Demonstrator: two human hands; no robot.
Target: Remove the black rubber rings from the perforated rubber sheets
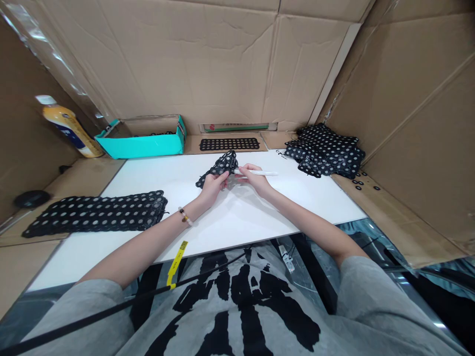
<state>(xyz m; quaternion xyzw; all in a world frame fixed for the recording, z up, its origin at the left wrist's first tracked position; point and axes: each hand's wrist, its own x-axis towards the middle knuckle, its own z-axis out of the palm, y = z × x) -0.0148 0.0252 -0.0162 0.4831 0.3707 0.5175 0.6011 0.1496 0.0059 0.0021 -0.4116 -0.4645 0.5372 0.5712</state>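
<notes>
Near the middle of the white board, my left hand [214, 187] is closed on a folded black sheet [222, 164] dotted with pale round spots. Just to its right, my right hand [254, 178] grips a thin white pen-like tool [267, 173], its tip pointing left at the sheet's right edge. The tip is too small to make out clearly. A stack of similar dotted strips [107, 213] lies at the left, and a heap of dotted black sheets [326, 148] sits at the back right.
A turquoise box [143, 147] stands at the back left beside a yellow drink bottle [70, 126]. A dotted strip [229, 144] lies flat on cardboard at the back. Small black rings [358, 184] are scattered at right. Cardboard walls [185, 64] surround the table [267, 217].
</notes>
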